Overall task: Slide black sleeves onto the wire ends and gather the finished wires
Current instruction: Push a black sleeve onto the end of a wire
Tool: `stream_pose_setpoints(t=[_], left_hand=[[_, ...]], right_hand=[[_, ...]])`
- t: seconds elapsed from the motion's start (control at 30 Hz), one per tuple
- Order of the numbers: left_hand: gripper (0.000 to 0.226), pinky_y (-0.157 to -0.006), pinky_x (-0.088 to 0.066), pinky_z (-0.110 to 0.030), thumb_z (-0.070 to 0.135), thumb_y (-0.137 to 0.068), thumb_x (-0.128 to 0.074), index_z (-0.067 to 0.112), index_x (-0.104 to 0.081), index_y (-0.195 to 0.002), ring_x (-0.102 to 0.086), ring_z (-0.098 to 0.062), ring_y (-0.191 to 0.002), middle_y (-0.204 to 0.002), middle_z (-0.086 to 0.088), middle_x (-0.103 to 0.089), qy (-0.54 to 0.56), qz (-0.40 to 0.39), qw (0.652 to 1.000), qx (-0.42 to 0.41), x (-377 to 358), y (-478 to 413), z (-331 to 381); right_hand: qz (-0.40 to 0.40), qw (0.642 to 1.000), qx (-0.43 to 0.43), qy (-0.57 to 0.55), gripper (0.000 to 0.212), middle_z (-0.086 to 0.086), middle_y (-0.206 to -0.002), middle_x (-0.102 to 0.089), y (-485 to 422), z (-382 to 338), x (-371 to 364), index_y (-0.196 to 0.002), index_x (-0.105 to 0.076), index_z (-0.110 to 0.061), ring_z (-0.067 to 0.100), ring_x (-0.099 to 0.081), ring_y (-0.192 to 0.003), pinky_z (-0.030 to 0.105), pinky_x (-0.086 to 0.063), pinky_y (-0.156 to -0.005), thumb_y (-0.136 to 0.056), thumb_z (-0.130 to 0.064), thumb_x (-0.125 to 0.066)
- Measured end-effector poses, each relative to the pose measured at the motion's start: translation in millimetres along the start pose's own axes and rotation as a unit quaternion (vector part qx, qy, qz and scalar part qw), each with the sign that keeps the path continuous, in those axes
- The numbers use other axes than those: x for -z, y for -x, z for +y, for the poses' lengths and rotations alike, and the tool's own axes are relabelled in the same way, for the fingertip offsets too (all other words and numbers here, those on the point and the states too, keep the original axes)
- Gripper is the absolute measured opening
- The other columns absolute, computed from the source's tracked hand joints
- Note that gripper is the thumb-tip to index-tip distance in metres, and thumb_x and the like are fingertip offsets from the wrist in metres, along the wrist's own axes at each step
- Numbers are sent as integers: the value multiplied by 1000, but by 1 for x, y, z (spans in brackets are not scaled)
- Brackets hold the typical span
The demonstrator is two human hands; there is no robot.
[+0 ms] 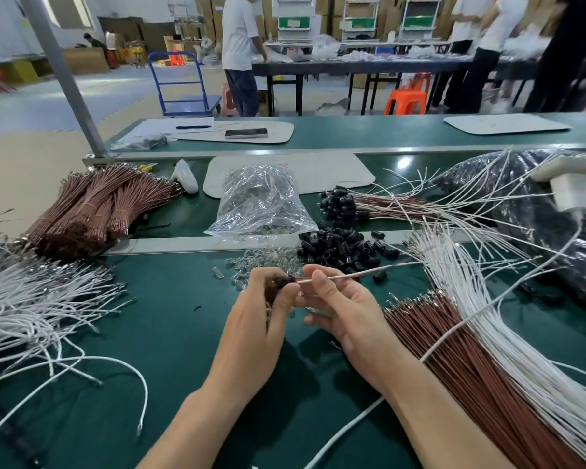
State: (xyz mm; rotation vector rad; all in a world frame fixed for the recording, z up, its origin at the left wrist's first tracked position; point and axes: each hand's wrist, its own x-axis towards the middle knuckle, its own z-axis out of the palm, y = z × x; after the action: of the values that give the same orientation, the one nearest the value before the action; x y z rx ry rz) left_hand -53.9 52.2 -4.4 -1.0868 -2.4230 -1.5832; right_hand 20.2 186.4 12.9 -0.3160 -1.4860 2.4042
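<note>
My left hand (268, 309) pinches a black sleeve (282, 282) over the green table, just in front of the loose sleeve pile (342, 247). My right hand (339, 309) grips a thin pinkish wire (362, 273) whose end meets the sleeve; the wire runs off to the right. A white wire (454, 328) also passes under my right hand. Sleeved finished wires (369, 204) lie behind the pile. Brown wires (460, 353) and white wires (487, 299) fan out at the right.
A clear bag of parts (261, 201) and small clear pieces (261, 262) sit behind my hands. Bundled brown wires (92, 208) and tangled white wires (38, 306) fill the left. A dark plastic bag (538, 204) lies far right. People stand at tables beyond.
</note>
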Motion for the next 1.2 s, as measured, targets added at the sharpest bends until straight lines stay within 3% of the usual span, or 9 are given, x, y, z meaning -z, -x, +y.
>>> stream_pose_setpoints(t=[0.1, 0.2, 0.3, 0.4, 0.53, 0.7, 0.9, 1.1, 1.2], left_hand=[[12, -68, -49, -20, 52, -102, -46, 47, -45, -113, -63, -10, -82, -94, 18, -64, 18, 0, 999, -32, -1, 1, 3], [16, -66, -44, -14, 55, -101, -42, 44, -45, -112, -63, -4, -80, -95, 24, -65, 8, -12, 1000, -22, -1, 2, 7], [33, -60, -37, -19, 71, -96, -26, 42, -42, -103, -58, -3, -68, -81, 22, -64, -57, -20, 998, 2, -1, 2, 5], [38, -56, -35, -21, 69, -97, -19, 36, -39, -93, -55, -6, -66, -65, 11, -57, -114, -7, 993, 9, -2, 0, 5], [42, -63, -42, -38, 66, -96, -16, 31, -39, -89, -56, -11, -68, -71, 8, -59, -96, -32, 994, 27, -4, 0, 4], [44, -73, -47, -45, 65, -97, -15, 30, -41, -93, -58, -20, -78, -80, 9, -60, -97, -33, 995, 20, -4, 1, 4], [37, -66, -45, -25, 72, -96, -22, 40, -42, -95, -59, -10, -74, -81, 13, -62, -42, 45, 998, 18, 1, 3, -1], [28, -63, -45, -10, 47, -102, -43, 23, -56, -95, -56, -3, -65, -79, 0, -63, 104, 177, 976, 68, 20, -12, 2], [20, -67, -49, -11, 47, -95, -53, 33, -68, -93, -58, -3, -67, -79, 1, -68, 127, 179, 974, 64, 33, -21, 4]], right_hand=[[4, 999, 1, 34, 33, 4, -91, -76, 0, 1, -1, -91, -81, -20, 12, -70, -74, 22, -54, -60, -71, -46, -78], [1, 998, 8, 56, 23, -1, -82, -72, 1, 2, -1, -87, -81, -22, 9, -63, -70, 22, -53, -61, -75, -42, -76], [-2, 994, 17, 105, 16, 0, -81, -69, 2, 2, 0, -92, -79, -17, 8, -60, -70, 21, -52, -63, -90, -32, -72], [-1, 990, 25, 138, 15, 3, -82, -68, 2, 4, 0, -94, -78, -14, 9, -59, -69, 22, -52, -63, -97, -25, -68], [-5, 988, 38, 149, 17, -1, -81, -67, 3, 4, 0, -89, -77, -13, 8, -61, -70, 21, -52, -64, -98, -20, -65], [-6, 990, 33, 139, 17, -3, -78, -67, 2, 4, 2, -91, -75, -9, 8, -62, -70, 20, -52, -64, -95, -21, -65], [30, 1000, 3, 0, 6, 4, -84, -73, 1, -3, 2, -82, -78, -24, 11, -64, -65, 22, -53, -59, -85, -28, -76], [104, 981, 10, -166, 11, 7, -85, -75, 3, -15, 9, -82, -82, -13, 10, -68, -69, 20, -57, -62, -76, -18, -75], [104, 981, 32, -163, 14, 10, -88, -76, 3, -26, 7, -86, -83, -13, 10, -69, -70, 20, -57, -62, -76, -17, -74]])
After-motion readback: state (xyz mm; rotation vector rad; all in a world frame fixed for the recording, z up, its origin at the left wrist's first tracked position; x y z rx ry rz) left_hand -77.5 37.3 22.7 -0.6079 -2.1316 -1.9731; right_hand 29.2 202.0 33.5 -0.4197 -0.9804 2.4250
